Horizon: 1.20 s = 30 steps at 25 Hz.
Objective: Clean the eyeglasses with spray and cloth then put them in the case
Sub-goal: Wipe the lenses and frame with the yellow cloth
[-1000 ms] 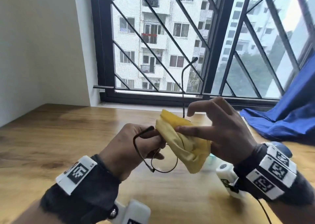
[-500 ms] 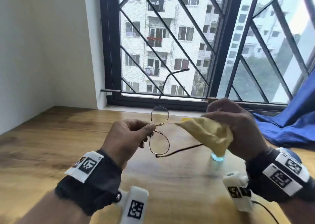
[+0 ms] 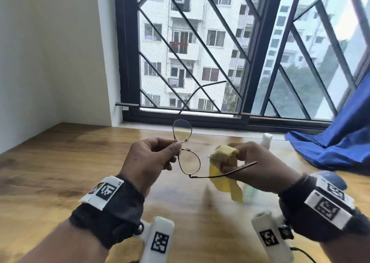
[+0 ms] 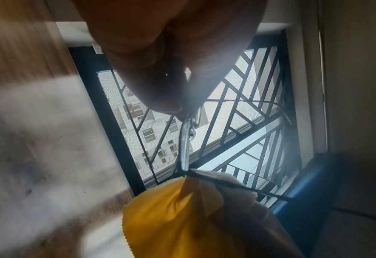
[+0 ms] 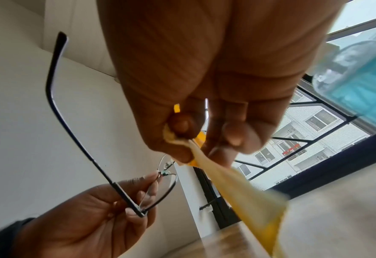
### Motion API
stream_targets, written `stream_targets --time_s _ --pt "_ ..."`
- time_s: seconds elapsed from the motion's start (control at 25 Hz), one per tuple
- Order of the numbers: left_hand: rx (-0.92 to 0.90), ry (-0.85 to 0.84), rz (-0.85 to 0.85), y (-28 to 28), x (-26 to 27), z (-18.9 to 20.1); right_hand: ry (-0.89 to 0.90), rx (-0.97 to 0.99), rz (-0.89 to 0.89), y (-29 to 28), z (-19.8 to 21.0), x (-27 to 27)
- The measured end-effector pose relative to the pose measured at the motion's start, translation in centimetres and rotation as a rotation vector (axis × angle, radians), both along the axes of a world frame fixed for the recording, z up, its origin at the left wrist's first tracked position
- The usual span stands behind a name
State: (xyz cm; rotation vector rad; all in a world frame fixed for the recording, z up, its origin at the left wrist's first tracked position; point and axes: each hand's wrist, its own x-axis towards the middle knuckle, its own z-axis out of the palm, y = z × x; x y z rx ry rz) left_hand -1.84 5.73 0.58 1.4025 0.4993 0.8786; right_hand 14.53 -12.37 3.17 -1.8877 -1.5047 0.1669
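Thin metal-framed eyeglasses (image 3: 189, 162) are held upright above the wooden table (image 3: 60, 162), one lens over the other. My left hand (image 3: 176, 145) pinches them at the bridge; the pinch also shows in the left wrist view (image 4: 182, 111). One temple points up toward the window, and the other reaches right across my right hand (image 3: 226, 158). That hand grips a bunched yellow cloth (image 3: 224, 154), whose tail hangs down beside the lower lens. The cloth (image 5: 237, 183) sits clear of the lenses in the right wrist view. A spray bottle (image 3: 267, 140) with blue liquid stands behind my right hand.
A crumpled blue fabric (image 3: 340, 142) lies at the table's right by the window sill. A rounded blue object (image 3: 330, 177) shows behind my right wrist. A barred window (image 3: 250, 62) runs along the far edge, with a white wall on the left.
A second ago the cloth was wrapped over a lens. My right hand has since pulled it off to the right and bunched it. My left hand has turned the glasses upright, pinched at the bridge.
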Motion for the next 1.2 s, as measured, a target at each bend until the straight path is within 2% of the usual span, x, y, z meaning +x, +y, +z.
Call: stream_targets --time_s 0.04,0.16,0.28,0.36,0.44,0.52,0.6,0.64,0.76,0.96,1.08,1.2 --pt "-0.007 -0.012 -0.009 0.1 0.0 0.1 0.006 0.044 -0.013 0.1 0.0 0.1" --pt "-0.031 -0.060 -0.061 0.0 -0.1 0.3 0.195 0.094 -0.075 1.1 1.5 0.6" --pt "-0.020 -0.057 -0.082 0.0 0.0 0.2 0.022 -0.007 -0.188 2.7 3.6 1.3" --pt "-0.022 -0.041 -0.067 0.2 -0.1 0.0 -0.042 0.040 -0.214 3.9 4.3 0.7" --pt "-0.039 -0.023 -0.033 0.2 0.0 0.0 -0.025 0.080 -0.085 4.6 4.3 -0.6" --pt "-0.064 -0.008 -0.004 0.4 0.1 -0.2 -0.073 0.035 0.089 5.0 3.3 -2.0" --pt "-0.071 0.010 -0.009 0.4 0.2 -0.4 -0.124 -0.008 0.166 5.4 2.2 -2.1" --pt "-0.069 0.019 -0.016 0.2 0.2 -0.4 -0.071 0.005 0.175 5.6 2.0 -1.9" --pt "-0.071 -0.002 -0.036 -0.2 0.2 -0.4 0.180 0.081 0.131 5.6 1.7 -1.1" --pt "0.005 -0.055 -0.020 -0.4 0.1 -0.5 -0.029 0.053 -0.014 5.3 0.8 -1.2" --pt "0.072 -0.052 -0.053 -0.7 0.0 -0.5 0.014 0.020 -0.140 5.3 0.6 -1.0" --pt "0.092 -0.045 -0.077 -0.7 0.0 -0.4 0.125 0.033 -0.131 5.4 0.3 -1.1"
